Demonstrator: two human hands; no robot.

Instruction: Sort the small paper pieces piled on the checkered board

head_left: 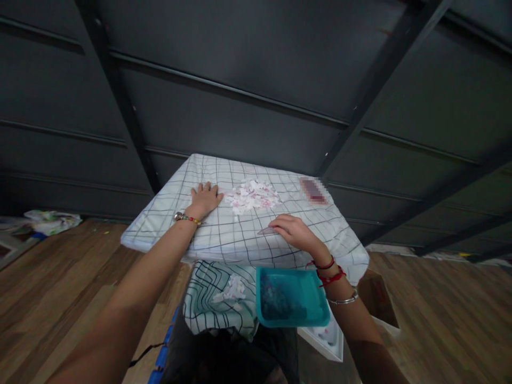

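Observation:
My left hand (205, 199) lies flat with its fingers spread on the white checked tablecloth (224, 237), just left of a heap of small white and pinkish paper-like pieces (254, 196). Closer to the table's front edge, my right hand (293, 230) pinches a small, thin, see-through flat piece (265, 231). Its tip points left, low over the cloth or touching it; I cannot tell which. What kind of thing it is does not show clearly.
A teal plastic tray (292, 322) with dark contents sits below the table's front edge. Beside it, a green checked cloth (200, 314) on my lap bears more white pieces (232, 289). A white box (338, 346) and a cardboard box (378, 298) stand right. Dark panels (240, 112) rise behind.

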